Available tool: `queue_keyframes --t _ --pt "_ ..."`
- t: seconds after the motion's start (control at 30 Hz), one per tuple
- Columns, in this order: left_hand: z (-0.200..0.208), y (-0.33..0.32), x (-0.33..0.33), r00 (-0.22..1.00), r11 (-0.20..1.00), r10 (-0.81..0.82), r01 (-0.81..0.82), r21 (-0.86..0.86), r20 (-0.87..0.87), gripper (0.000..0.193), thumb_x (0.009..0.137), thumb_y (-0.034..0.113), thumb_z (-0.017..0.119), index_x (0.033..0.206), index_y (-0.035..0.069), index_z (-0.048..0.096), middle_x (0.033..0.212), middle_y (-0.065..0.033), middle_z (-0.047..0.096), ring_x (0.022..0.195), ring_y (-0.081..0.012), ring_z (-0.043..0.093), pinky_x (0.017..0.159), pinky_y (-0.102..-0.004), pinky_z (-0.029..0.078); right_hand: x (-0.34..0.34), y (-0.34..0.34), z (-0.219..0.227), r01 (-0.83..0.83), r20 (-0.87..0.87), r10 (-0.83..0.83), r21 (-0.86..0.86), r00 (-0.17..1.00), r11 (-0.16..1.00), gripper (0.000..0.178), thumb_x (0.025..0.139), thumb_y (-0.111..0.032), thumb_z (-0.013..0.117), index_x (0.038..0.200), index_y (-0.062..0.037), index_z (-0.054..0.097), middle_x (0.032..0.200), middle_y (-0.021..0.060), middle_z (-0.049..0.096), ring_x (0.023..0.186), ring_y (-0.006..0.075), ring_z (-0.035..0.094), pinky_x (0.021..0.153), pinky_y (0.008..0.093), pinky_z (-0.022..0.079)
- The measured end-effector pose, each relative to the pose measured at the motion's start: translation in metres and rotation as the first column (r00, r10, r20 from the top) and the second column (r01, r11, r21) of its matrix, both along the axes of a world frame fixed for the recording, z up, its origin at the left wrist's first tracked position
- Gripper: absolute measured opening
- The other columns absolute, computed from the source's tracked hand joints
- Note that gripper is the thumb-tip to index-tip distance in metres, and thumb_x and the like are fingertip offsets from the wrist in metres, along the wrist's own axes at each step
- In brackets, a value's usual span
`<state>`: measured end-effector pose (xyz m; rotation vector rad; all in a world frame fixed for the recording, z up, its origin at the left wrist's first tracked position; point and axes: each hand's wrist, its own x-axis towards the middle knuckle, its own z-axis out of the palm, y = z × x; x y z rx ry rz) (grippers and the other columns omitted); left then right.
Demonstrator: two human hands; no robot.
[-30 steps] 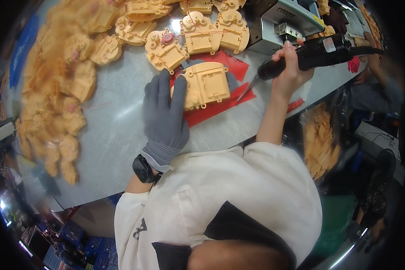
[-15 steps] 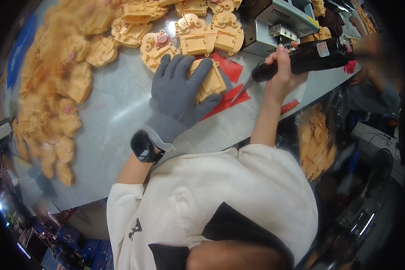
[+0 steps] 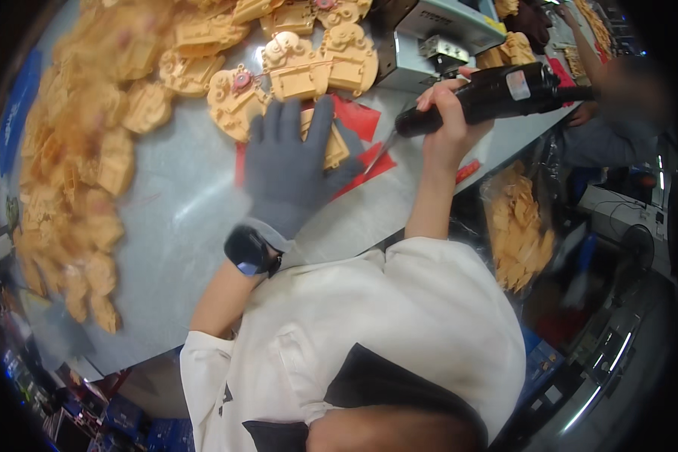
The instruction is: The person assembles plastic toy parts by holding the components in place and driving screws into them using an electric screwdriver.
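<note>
My left hand (image 3: 285, 169), in a grey glove, lies over a yellow plastic housing (image 3: 334, 149), its fingers across the top and its thumb at the near right side. The glove hides much of the part. In my bare right hand (image 3: 452, 124) is a black electric screwdriver (image 3: 493, 96), tilted, its thin bit pointing down and left beside the thumb of the glove. Whether the bit touches anything, I cannot tell. Red sheet pieces (image 3: 356, 118) show around the held housing. Just beyond my left fingers sits another housing (image 3: 233, 102) with a small red disc on it.
Many yellow housings (image 3: 90, 166) are heaped along the table's left and far side, some joined by thin red wires. A grey metal box (image 3: 437, 45) stands at the far right. Right of the table is a clear bag of yellow parts (image 3: 516, 233). Another person's sleeve (image 3: 606, 154) shows beyond.
The whole view has shifted, so the table contents sit farther left. My left glove has slid slightly right over the table, uncovering a red strip on its left. The screwdriver keeps nearly the same pose.
</note>
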<state>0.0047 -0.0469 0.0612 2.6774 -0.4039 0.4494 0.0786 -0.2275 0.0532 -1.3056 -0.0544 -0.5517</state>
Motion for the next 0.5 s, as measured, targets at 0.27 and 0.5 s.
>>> queue_keyframes --t 0.27,0.5 --pt "-0.036 0.018 -0.031 0.999 0.975 -0.019 0.029 -0.221 0.050 0.064 0.080 0.039 0.064 0.128 0.003 0.041 0.132 -0.0301 0.037 0.117 -0.0491 0.039 0.097 -0.0524 0.035 0.026 -0.044 0.069 0.056 0.411 -0.060 0.022 0.910 0.998 0.032 0.071 0.005 0.054 0.101 0.0047 0.044 0.060 0.0085 0.055 0.048 0.0163 0.053 0.053 0.0277 0.048" --pt "-0.062 0.019 -0.039 0.998 0.906 0.043 -0.020 -0.423 0.043 0.066 0.075 0.030 0.070 0.126 0.000 0.043 0.127 -0.0315 0.042 0.112 -0.0456 0.048 0.093 -0.0459 0.041 0.055 -0.026 0.063 0.178 0.211 -0.138 -0.181 0.968 0.967 0.011 0.075 -0.007 0.058 0.069 -0.0009 0.051 0.057 0.0049 0.053 0.045 0.0129 0.050 0.045 0.0238 0.039"
